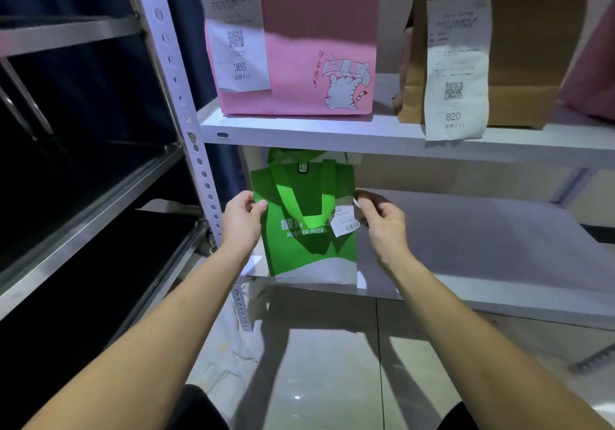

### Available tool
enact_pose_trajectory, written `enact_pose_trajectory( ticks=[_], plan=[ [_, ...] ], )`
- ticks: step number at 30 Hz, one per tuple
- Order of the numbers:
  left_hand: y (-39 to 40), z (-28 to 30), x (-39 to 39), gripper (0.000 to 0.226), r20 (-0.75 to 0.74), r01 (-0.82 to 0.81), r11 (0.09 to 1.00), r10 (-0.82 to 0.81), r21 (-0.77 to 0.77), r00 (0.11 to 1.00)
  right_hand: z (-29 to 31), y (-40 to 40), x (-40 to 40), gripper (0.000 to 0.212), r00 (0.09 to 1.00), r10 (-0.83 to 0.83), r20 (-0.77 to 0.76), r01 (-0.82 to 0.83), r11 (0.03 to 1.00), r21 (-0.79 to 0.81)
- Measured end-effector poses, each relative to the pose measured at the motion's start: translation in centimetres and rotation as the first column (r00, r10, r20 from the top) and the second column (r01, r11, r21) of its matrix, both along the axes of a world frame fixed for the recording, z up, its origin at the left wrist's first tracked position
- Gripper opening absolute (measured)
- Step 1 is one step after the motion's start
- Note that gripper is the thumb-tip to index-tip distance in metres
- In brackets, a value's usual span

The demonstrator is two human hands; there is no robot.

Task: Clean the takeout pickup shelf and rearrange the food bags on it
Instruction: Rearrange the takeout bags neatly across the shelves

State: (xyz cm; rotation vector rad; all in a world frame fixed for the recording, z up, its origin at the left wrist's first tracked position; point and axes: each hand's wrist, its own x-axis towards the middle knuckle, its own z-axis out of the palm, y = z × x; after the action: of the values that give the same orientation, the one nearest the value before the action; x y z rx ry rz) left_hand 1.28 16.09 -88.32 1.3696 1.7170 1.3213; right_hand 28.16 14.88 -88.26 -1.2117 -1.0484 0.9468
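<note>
A green and white fabric pizza bag (301,250) with a small receipt stands at the left end of the lower white shelf (482,263). My left hand (241,218) pinches the bag's upper left edge. My right hand (382,216) pinches its upper right edge beside the receipt. On the upper white shelf (332,131) stand a pink bag (319,43) with a cat drawing and receipt 366, and a brown paper bag (525,43) with receipt 820.
A perforated grey upright post (186,106) frames the shelf's left side. A dark steel rack (83,176) stands further left. Part of another pink bag (595,76) shows at the far right. Glossy tiled floor (332,379) lies below.
</note>
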Motion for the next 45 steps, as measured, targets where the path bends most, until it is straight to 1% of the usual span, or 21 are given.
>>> enact_pose_trajectory(
  ticks=[2, 4, 8, 10, 12, 14, 17, 20, 23, 25, 26, 27, 29, 30, 31, 32, 33, 35, 38, 42, 45],
  plan=[
    [0.1, -0.6, -0.4, 0.012, -0.004, 0.019, 1.000, -0.019, -0.008, 1.000, -0.2, -0.5, 0.1, 0.022, 1.000, 0.027, -0.008, -0.027, 1.000, 0.001],
    [0.0, -1.0, -0.8, 0.012, -0.016, 0.023, 1.000, -0.023, -0.015, 1.000, -0.3, -1.2, 0.0, 0.024, 0.996, 0.091, -0.008, -0.091, 0.996, 0.015],
    [-0.3, -1.7, -0.9, 0.007, -0.049, 0.021, 0.998, -0.024, -0.067, 0.998, -0.6, -1.8, -0.4, 0.009, 0.984, 0.159, 0.075, -0.161, 0.987, 0.019],
    [-0.1, -2.8, -1.0, 0.009, -0.068, 0.033, 0.994, -0.040, -0.101, 0.997, -0.9, -1.9, -0.5, 0.007, 0.984, 0.152, 0.089, -0.154, 0.988, 0.016],
    [0.3, -4.3, -1.3, 0.022, -0.070, 0.046, 0.991, -0.055, -0.124, 0.996, -1.2, -1.9, -0.6, 0.008, 0.988, 0.136, 0.080, -0.137, 0.990, 0.013],
    [0.2, -5.3, -1.3, 0.026, -0.102, 0.033, 0.988, -0.049, -0.151, 0.994, -1.3, -1.8, -0.7, 0.008, 0.989, 0.119, 0.093, -0.121, 0.993, 0.009],
    [-1.3, -4.7, -0.6, 0.018, -0.177, 0.003, 0.982, -0.037, -0.189, 0.984, -1.6, -1.5, -0.7, 0.006, 0.988, 0.094, 0.119, -0.094, 0.996, -0.010],
    [-2.0, -4.8, -0.5, 0.021, -0.233, 0.004, 0.972, -0.060, -0.234, 0.971, -1.9, -1.3, -0.7, 0.008, 0.988, 0.065, 0.137, -0.062, 0.998, -0.026],
    [-2.5, -4.0, 0.0, 0.011, -0.302, 0.032, 0.970, -0.106, -0.240, 0.947, -2.3, -0.9, -0.7, 0.014, 0.984, 0.046, 0.174, -0.040, 0.998, -0.042],
    [-2.2, -3.8, 0.2, 0.006, -0.230, 0.038, 0.966, -0.099, -0.257, 0.968, -2.5, -0.5, -0.7, 0.027, 0.979, 0.039, 0.202, -0.027, 0.998, -0.060],
    [-1.8, -3.9, 0.1, 0.008, -0.178, 0.039, 0.964, -0.088, -0.262, 0.980, -2.6, -0.1, -0.8, 0.033, 0.976, 0.042, 0.213, -0.026, 0.997, -0.075],
    [-1.2, -4.2, -0.2, 0.011, -0.128, 0.040, 0.965, -0.075, -0.257, 0.989, -2.4, 0.3, -1.0, 0.032, 0.972, 0.050, 0.228, -0.027, 0.995, -0.100],
    [0.8, -6.2, -1.2, 0.008, -0.093, 0.030, 0.975, -0.051, -0.221, 0.994, -2.0, 1.0, -1.4, 0.012, 0.971, 0.058, 0.231, -0.027, 0.990, -0.136],
    [2.0, -7.5, -1.8, 0.011, -0.096, 0.018, 0.979, -0.038, -0.201, 0.995, -1.8, 1.5, -1.7, 0.003, 0.974, 0.050, 0.221, -0.018, 0.989, -0.146],
    [2.6, -7.9, -1.9, 0.011, -0.108, -0.001, 0.982, -0.020, -0.188, 0.994, -1.6, 2.0, -1.9, 0.010, 0.976, 0.036, 0.217, 0.000, 0.986, -0.165],
    [2.5, -7.1, -1.5, 0.007, -0.119, -0.028, 0.984, 0.007, -0.175, 0.993, -1.4, 2.4, -2.1, 0.015, 0.977, 0.022, 0.212, 0.016, 0.983, -0.180],
    [2.1, -6.1, -1.1, 0.010, -0.136, -0.070, 0.984, 0.048, -0.161, 0.990, -1.4, 2.8, -2.4, 0.017, 0.979, 0.013, 0.202, 0.028, 0.980, -0.198],
    [1.3, -4.4, -0.4, 0.026, -0.171, -0.140, 0.981, 0.117, -0.131, 0.978, -1.2, 3.4, -3.0, 0.020, 0.983, 0.007, 0.182, 0.034, 0.975, -0.218],
    [0.8, -3.5, -0.2, 0.030, -0.208, -0.210, 0.973, 0.187, -0.096, 0.960, -1.2, 3.8, -3.6, 0.020, 0.983, 0.000, 0.184, 0.042, 0.973, -0.226],
    [0.5, -3.9, -0.4, 0.031, -0.249, -0.212, 0.967, 0.172, -0.143, 0.953, -2.6, 3.8, -4.0, 0.015, 0.977, 0.034, 0.211, 0.020, 0.968, -0.249],
    [0.2, -4.2, -0.3, 0.027, -0.252, -0.188, 0.965, 0.139, -0.183, 0.958, -3.2, 3.6, -4.3, 0.018, 0.976, 0.033, 0.216, 0.026, 0.964, -0.266]
  ],
)
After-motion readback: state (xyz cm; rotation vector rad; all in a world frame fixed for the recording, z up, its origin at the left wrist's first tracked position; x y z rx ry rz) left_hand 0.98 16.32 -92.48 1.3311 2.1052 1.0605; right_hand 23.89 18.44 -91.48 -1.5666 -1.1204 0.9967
